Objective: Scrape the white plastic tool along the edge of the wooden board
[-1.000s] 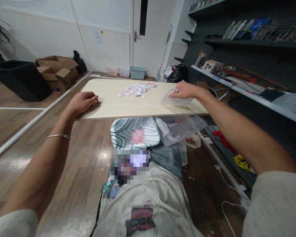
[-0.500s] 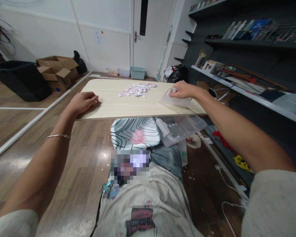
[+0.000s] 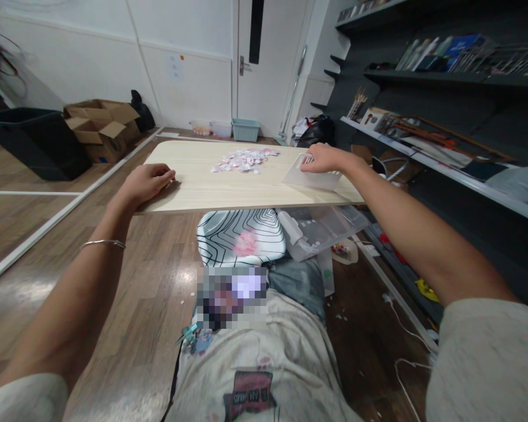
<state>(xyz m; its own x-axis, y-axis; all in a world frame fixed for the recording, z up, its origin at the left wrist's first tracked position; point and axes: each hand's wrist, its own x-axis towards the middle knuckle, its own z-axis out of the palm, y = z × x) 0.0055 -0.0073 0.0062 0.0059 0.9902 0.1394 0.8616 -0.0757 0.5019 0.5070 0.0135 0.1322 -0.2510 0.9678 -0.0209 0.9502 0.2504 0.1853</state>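
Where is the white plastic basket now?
In the head view, the white plastic basket sits tilted on the right part of the wooden tabletop, under the right hand, right of the paper scraps.

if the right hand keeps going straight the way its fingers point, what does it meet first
Probably the pile of paper scraps: the right hand, holding the white plastic tray, points left across the table. Depth is unclear.

Dim indoor light, wide-angle edge distortion.

paper scraps (image 3: 244, 159) on table (image 3: 211, 187), tray (image 3: 313, 176) right
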